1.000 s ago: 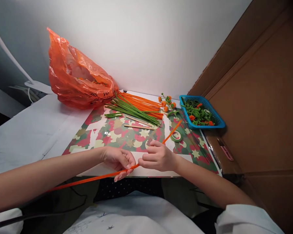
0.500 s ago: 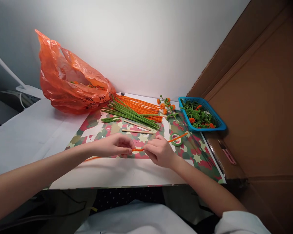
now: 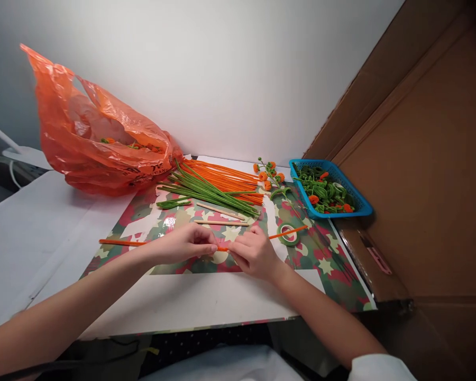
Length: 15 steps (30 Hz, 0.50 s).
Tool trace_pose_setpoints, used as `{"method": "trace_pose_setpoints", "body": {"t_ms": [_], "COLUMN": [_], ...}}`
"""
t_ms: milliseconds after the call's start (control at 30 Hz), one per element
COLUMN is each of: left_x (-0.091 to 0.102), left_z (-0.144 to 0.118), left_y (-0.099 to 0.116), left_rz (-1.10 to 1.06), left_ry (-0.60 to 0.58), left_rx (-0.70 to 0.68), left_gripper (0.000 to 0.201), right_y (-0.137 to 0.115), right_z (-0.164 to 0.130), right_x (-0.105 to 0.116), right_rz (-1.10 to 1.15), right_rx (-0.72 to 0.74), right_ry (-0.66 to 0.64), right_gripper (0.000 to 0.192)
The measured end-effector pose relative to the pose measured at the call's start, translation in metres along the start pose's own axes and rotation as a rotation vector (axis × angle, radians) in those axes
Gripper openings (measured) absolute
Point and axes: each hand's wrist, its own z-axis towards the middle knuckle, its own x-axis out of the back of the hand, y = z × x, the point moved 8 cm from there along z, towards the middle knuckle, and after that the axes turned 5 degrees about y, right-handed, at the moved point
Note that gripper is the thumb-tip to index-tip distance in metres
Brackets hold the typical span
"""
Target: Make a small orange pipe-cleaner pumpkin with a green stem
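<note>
An orange pipe cleaner (image 3: 287, 232) runs through both my hands, low over the front of the camouflage-patterned mat. My left hand (image 3: 192, 244) pinches it near the middle, and its other end sticks out past my left wrist. Close beside, my right hand (image 3: 254, 253) is closed on the same pipe cleaner, leaving a short orange stretch showing between the fingertips. Two thin wooden sticks (image 3: 221, 223) lie just beyond my hands. Behind them rest bundles of green pipe cleaners (image 3: 218, 190) and orange pipe cleaners (image 3: 222, 174). A roll of green tape (image 3: 289, 234) lies right of my right hand.
An orange plastic bag (image 3: 103, 143) with orange and green pieces inside stands at the back left. A blue basket (image 3: 343, 214) of green and orange pieces sits at the right. Near it are a finished-looking flower stem (image 3: 278, 182) and a pink cutter (image 3: 378, 260) on cardboard.
The view has shifted slightly. The pipe cleaner's left end now shows beyond my left forearm, lying more level. My hands have come a little closer together, both still on it.
</note>
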Motion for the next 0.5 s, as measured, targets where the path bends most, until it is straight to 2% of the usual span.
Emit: {"method": "trace_pose_setpoints", "body": {"t_ms": [133, 300, 400, 500], "left_x": [-0.004, -0.02, -0.035, -0.047], "left_z": [0.002, -0.002, -0.008, -0.015], "left_y": [-0.011, -0.024, -0.028, -0.028], "left_rz": [-0.071, -0.304, -0.448, -0.49], "left_ry": [-0.087, -0.249, -0.368, -0.498], "left_rx": [0.072, 0.181, 0.22, 0.219], "left_gripper": [0.039, 0.037, 0.033, 0.033], "right_y": [-0.003, -0.012, -0.028, -0.041], "right_z": [-0.003, -0.006, -0.008, -0.013], "right_x": [-0.004, 0.003, 0.014, 0.03], "right_rz": [-0.018, 0.01, -0.02, -0.022], "right_rx": [0.072, 0.171, 0.293, 0.397], "right_ry": [0.011, 0.093, 0.175, 0.335], "right_gripper": [0.026, 0.021, 0.013, 0.015]}}
